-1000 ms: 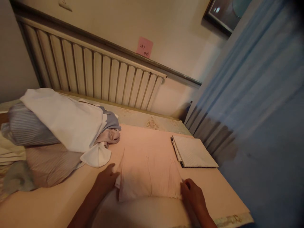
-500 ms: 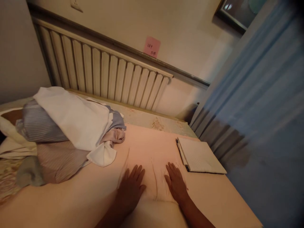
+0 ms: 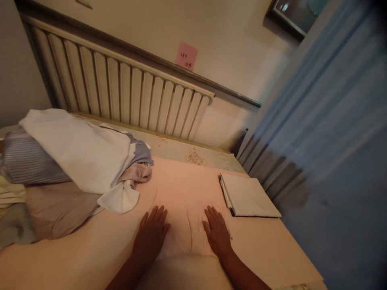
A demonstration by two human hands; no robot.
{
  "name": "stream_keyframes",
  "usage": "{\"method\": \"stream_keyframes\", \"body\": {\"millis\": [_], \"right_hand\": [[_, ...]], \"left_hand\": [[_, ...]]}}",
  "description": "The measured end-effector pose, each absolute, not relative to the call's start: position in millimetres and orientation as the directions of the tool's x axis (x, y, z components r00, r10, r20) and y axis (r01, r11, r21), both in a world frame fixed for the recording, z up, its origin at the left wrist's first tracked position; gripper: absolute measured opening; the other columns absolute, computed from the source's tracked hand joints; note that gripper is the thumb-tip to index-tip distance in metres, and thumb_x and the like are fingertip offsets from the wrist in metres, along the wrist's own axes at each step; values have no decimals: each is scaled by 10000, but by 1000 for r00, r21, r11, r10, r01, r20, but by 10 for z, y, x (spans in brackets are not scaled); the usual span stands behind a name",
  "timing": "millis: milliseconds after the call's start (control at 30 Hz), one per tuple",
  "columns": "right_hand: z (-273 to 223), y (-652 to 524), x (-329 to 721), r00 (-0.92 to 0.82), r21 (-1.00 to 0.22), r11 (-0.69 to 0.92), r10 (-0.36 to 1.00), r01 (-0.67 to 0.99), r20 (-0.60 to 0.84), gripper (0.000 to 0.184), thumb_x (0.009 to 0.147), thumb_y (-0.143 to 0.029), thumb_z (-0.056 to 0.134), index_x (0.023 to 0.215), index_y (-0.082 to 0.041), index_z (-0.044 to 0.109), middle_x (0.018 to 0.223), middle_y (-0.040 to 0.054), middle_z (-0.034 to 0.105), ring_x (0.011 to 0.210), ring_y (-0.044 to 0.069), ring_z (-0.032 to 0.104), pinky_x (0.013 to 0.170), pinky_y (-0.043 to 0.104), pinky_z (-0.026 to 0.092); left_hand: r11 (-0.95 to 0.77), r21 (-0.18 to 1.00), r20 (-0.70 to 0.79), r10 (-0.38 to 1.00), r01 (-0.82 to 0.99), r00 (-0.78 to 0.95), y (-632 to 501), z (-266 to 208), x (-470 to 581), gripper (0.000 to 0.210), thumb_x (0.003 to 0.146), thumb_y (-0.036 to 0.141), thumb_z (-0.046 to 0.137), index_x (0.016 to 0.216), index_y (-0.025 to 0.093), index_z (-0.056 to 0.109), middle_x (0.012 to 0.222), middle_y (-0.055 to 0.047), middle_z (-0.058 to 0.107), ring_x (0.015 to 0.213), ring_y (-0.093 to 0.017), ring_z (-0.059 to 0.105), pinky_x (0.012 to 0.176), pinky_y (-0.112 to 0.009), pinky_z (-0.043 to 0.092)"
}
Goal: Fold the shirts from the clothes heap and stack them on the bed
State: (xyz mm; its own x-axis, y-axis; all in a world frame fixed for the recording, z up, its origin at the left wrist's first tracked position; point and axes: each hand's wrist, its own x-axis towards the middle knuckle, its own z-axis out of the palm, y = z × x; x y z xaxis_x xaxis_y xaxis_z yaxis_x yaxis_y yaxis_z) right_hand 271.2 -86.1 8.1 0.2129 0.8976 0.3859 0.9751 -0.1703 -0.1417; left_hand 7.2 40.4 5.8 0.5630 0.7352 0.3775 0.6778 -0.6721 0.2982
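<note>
My left hand (image 3: 151, 233) lies flat, fingers spread, on a thin pale pink cloth (image 3: 178, 237). My right hand (image 3: 217, 231) rests palm down on the same cloth further right, its thumb apart from the fingers. Between the hands a seam-like crease runs lengthwise, and a faint edge crosses near my wrists. The cloth lies on a peach-coloured sheet (image 3: 260, 249) of nearly the same colour, so its outline is hard to make out. Neither hand holds anything.
A heap of loose clothes, topped by a white garment (image 3: 81, 149), lies at the left. Right of my right hand is a folded striped cloth (image 3: 249, 195) with dark edging. A radiator (image 3: 121, 88) stands behind, and a blue curtain (image 3: 326, 161) hangs along the right side.
My left hand has slid left over the pink cloth, away from the crease. The right hand stays about in place on the cloth. The whole view has shifted slightly.
</note>
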Motion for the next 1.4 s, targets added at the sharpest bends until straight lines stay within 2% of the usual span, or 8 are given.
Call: {"method": "stream_keyframes", "body": {"millis": [400, 1400], "right_hand": [[135, -854, 2687, 218, -156, -168, 888, 973, 405, 425, 977, -347, 403, 1363, -213, 520, 1436, 68, 490, 1374, 239, 388, 1141, 481, 315], [128, -841, 2677, 237, -161, -188, 892, 969, 385, 425, 977, -339, 387, 1350, -197, 531, 1434, 66, 492, 1374, 238, 389, 1147, 484, 308]], "left_hand": [[-674, 401, 436, 736, 620, 518, 587, 3, 49, 342, 922, 315, 421, 1169, 210, 633, 1328, -103, 610, 1272, -255, 520, 1068, -477, 353], [-675, 420, 449, 736, 607, 507, 585, 16, 40, 327, 905, 285, 433, 1140, 218, 650, 1303, -96, 629, 1259, -260, 532, 1052, -475, 383]]}}
